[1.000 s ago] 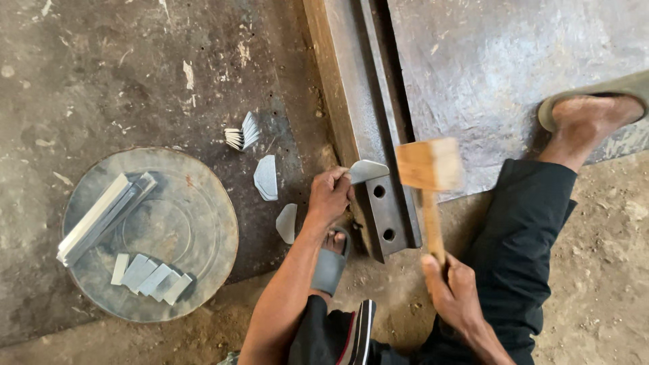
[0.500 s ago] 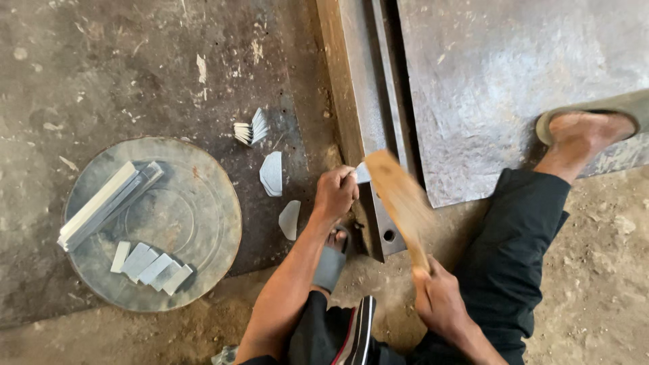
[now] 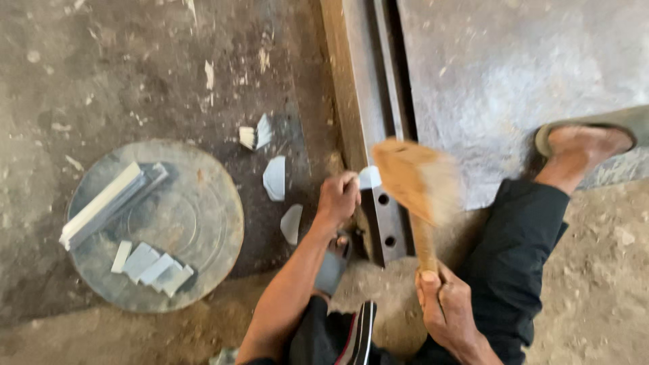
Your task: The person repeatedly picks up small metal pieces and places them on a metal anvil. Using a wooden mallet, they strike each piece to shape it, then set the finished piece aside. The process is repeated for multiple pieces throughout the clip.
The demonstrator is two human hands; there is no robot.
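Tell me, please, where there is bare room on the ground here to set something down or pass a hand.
Bare floor lies above the round metal disc, left of the metal rail. The large grey sheet is bare too. It is crowded where the left hand meets the mallet, held by the right hand, beside cut pieces.

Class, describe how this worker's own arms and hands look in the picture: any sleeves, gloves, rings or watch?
Both hands are bare: no gloves on the left hand or the right hand. The left forearm is uncovered along its visible length, with no sleeve or watch in view. No ring shows on either hand, though motion blur hides fine detail. The right wrist leads straight into dark trousers behind it.
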